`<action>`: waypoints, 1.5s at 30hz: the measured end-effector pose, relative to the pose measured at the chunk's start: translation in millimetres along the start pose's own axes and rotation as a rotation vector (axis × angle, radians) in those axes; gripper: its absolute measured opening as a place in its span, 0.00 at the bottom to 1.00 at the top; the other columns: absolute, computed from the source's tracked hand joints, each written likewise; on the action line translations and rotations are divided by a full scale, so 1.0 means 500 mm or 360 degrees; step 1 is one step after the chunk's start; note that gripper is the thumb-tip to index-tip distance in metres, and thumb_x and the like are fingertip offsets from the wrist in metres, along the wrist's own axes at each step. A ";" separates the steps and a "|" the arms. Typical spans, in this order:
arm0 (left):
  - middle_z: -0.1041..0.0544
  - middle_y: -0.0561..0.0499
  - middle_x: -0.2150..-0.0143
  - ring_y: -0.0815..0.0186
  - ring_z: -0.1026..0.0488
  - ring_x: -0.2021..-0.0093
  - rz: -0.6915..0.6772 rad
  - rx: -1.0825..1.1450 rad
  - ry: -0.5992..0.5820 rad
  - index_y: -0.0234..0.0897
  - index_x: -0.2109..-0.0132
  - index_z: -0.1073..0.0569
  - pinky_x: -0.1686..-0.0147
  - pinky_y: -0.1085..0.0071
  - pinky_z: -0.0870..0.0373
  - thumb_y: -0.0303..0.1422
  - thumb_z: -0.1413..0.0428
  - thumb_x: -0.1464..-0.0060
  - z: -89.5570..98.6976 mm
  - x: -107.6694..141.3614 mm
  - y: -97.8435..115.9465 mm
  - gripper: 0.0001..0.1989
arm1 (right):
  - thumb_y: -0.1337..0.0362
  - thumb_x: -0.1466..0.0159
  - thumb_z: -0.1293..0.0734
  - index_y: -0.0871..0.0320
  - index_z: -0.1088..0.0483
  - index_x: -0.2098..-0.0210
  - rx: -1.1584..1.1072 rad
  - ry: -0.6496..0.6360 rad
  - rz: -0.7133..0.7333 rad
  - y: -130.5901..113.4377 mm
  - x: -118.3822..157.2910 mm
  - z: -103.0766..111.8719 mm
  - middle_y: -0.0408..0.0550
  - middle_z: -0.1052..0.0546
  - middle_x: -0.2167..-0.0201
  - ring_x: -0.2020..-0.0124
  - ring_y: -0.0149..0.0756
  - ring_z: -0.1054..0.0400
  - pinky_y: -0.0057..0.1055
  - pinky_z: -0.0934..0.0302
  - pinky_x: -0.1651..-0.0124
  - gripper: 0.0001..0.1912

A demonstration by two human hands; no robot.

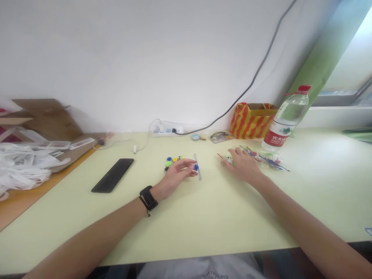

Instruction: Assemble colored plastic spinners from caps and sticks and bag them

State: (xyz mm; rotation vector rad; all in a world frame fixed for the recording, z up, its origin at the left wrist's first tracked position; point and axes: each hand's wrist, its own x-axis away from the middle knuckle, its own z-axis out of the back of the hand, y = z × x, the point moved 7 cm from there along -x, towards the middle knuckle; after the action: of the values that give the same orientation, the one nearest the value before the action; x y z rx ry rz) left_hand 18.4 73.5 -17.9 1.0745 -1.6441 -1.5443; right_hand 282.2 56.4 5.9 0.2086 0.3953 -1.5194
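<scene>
Here, the left hand is pinching a blue plastic piece; at its three o'clock, the right hand is partly covering small parts, grip unclear.

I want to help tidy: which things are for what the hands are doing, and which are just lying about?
Probably in use: blue piece in left hand; colourful discs; plastic parts by right hand.
Probably lying about: black slab; bottle; striped bag; power strip.

Black wristwatch, pale grey shirt.
I see a dark cord at seven o'clock, dark shirt lettering at six.
</scene>
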 end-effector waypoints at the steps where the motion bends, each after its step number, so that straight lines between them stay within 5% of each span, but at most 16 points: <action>1: 0.21 0.47 0.55 0.61 0.19 0.58 0.0010 0.0006 0.0009 0.38 0.49 0.20 0.46 0.58 0.26 0.41 0.34 0.42 0.001 -0.001 -0.001 0.17 | 0.47 0.28 0.40 0.58 0.33 0.44 0.0044 -0.0065 -0.0050 0.008 0.002 -0.009 0.63 0.27 0.48 0.45 0.58 0.33 0.47 0.38 0.51 0.23; 6: 0.20 0.45 0.53 0.61 0.19 0.57 0.0052 0.0051 0.0058 0.36 0.51 0.19 0.46 0.58 0.26 0.40 0.32 0.44 0.005 -0.004 -0.006 0.17 | 0.47 0.26 0.43 0.54 0.33 0.43 0.0085 -0.0420 -0.0073 0.007 0.010 -0.042 0.58 0.27 0.49 0.49 0.53 0.29 0.41 0.37 0.54 0.22; 14: 0.19 0.44 0.53 0.60 0.19 0.55 0.0090 0.0104 0.0088 0.36 0.53 0.19 0.44 0.57 0.26 0.39 0.31 0.45 0.008 -0.005 -0.011 0.16 | 0.61 0.27 0.40 0.54 0.27 0.48 -0.0353 -0.0504 0.0481 -0.076 0.023 -0.023 0.52 0.26 0.53 0.58 0.41 0.27 0.34 0.37 0.57 0.13; 18: 0.19 0.44 0.52 0.59 0.19 0.55 0.0073 0.0026 0.0157 0.36 0.53 0.20 0.43 0.56 0.25 0.40 0.32 0.45 0.015 -0.008 -0.016 0.16 | 0.71 0.32 0.37 0.50 0.26 0.45 -0.0648 -0.0557 0.0727 -0.129 0.051 -0.001 0.50 0.27 0.52 0.56 0.39 0.28 0.33 0.36 0.54 0.19; 26: 0.19 0.44 0.55 0.58 0.18 0.58 -0.0088 -0.0191 0.0216 0.36 0.52 0.21 0.48 0.57 0.24 0.42 0.35 0.43 0.016 -0.005 0.003 0.16 | 0.69 0.32 0.33 0.50 0.22 0.48 -0.1224 -0.0719 0.0984 -0.200 0.092 0.028 0.50 0.26 0.49 0.52 0.38 0.27 0.33 0.34 0.47 0.16; 33: 0.20 0.42 0.52 0.56 0.20 0.54 0.0029 -0.0165 0.0072 0.35 0.54 0.21 0.49 0.58 0.25 0.51 0.41 0.39 0.002 -0.008 -0.014 0.22 | 0.61 0.38 0.25 0.53 0.24 0.48 -0.1416 -0.0758 0.0961 -0.209 0.088 0.042 0.51 0.25 0.49 0.48 0.42 0.29 0.37 0.35 0.43 0.18; 38: 0.20 0.45 0.56 0.58 0.22 0.55 -0.0141 -0.0566 -0.0052 0.36 0.53 0.23 0.53 0.61 0.25 0.44 0.36 0.42 -0.017 -0.001 -0.007 0.17 | 0.52 0.42 0.22 0.53 0.24 0.50 -0.1383 -0.0719 0.0911 -0.204 0.082 0.044 0.50 0.24 0.52 0.52 0.43 0.28 0.38 0.33 0.47 0.23; 45: 0.18 0.45 0.51 0.53 0.24 0.47 -0.0359 -0.1135 -0.0036 0.41 0.53 0.18 0.46 0.58 0.29 0.40 0.45 0.34 -0.023 0.014 0.014 0.13 | 0.67 0.33 0.31 0.52 0.26 0.49 -0.1213 -0.0532 0.0967 -0.206 0.087 0.032 0.49 0.22 0.55 0.52 0.41 0.28 0.39 0.34 0.46 0.13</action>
State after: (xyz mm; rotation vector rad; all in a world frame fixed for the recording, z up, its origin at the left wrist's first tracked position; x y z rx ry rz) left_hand 24.2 61.7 -10.5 0.8538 -0.8628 -2.0646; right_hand 181.9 4.8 15.5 -0.4848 0.5511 -0.7114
